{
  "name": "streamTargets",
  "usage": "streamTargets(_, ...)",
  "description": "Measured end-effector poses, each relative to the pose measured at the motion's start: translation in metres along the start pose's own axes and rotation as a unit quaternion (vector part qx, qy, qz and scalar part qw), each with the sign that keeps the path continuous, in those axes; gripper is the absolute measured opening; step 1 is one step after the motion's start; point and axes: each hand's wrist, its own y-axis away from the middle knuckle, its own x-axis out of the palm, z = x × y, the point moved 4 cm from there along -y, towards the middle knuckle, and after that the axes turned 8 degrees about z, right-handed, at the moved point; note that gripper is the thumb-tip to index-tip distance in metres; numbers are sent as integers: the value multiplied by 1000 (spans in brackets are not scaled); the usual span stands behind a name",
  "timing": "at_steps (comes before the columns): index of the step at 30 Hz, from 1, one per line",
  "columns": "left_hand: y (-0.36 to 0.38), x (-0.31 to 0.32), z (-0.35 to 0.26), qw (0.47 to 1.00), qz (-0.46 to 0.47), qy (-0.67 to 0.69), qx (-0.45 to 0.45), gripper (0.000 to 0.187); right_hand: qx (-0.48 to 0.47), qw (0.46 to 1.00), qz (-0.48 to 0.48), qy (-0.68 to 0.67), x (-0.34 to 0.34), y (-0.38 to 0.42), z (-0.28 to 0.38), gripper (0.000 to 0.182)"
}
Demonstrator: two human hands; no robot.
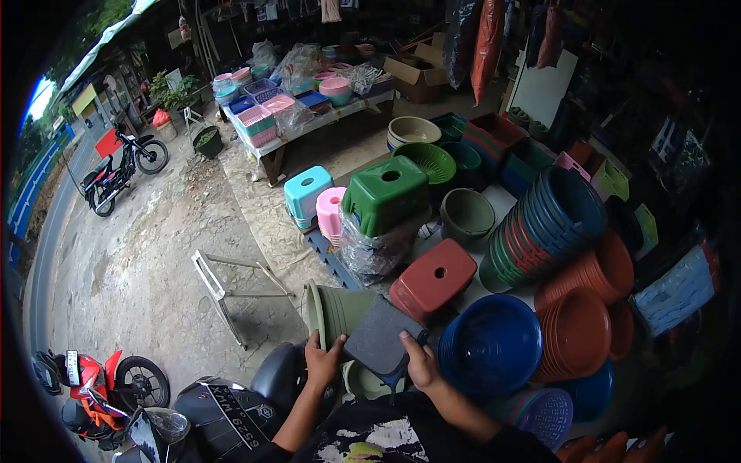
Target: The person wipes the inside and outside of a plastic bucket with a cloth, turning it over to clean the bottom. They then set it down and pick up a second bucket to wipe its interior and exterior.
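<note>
My left hand (323, 359) grips the lower rim of a pale green flowerpot (343, 307), which lies tipped on its side with its mouth to the left. The thumb lies along the pot's outer wall, close to a flat, dark grey, square-topped piece (378, 342) with rounded corners. My right hand (421, 364) holds this grey piece by its right edge, thumb on top and other fingers hidden underneath. The grey piece overlaps the pot's base in this view, and a bit of blue shows below it. Another pale green pot (364, 381) sits beneath, partly hidden.
A red stool (434, 279), a green stool (388, 193), blue basins (494, 336), brown pots (577, 328) and leaning bucket stacks (532, 231) crowd the right. A white metal frame (220, 297) stands ahead left. Parked motorcycles (224, 409) flank the left; a goods table (309, 116) is behind.
</note>
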Motion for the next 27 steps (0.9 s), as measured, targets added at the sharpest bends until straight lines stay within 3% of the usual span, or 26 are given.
streamTargets(1,6,4,-7,992,17,-118,32,31,-2,1000,-5,1,2,-5,-1,43)
streamTargets(3,21,15,-39,951,78,-269,132,27,16,980,-19,195,-1,-21,-14,46)
streamTargets(5,33,24,-40,906,156,-357,164,24,-33,977,-51,206,-3,-36,-23,49)
streamTargets(7,45,29,-42,885,180,-385,191,23,-81,940,-75,324,0,-45,-12,44)
streamTargets(9,54,33,-39,863,201,-412,211,23,-47,942,-69,325,2,-35,-7,39)
streamTargets(11,59,37,-38,836,202,-423,286,24,-72,907,-84,406,-5,-30,-22,39)
streamTargets(15,61,35,-51,840,239,-369,319,27,-68,926,-113,354,-25,-24,-42,46)
streamTargets(16,58,27,-62,839,280,-389,257,43,13,936,-106,335,-27,-18,-35,49)
streamTargets(17,56,22,-74,839,282,-387,259,43,13,935,-109,337,-28,-17,-36,49)
streamTargets(19,52,9,-99,853,158,-367,336,54,-87,939,-103,315,-28,-14,-26,49)
streamTargets(21,44,8,-98,861,203,-347,312,57,-99,936,-116,317,-23,-11,-12,46)
streamTargets(23,29,2,-96,914,235,-165,286,55,-113,933,-128,316,-26,-10,0,44)
streamTargets(25,15,-12,-107,912,57,-274,298,38,-136,931,-116,318,-39,-11,9,43)
streamTargets(27,-18,-23,-85,942,-20,-266,201,46,-126,939,-115,299,-62,-14,11,43)
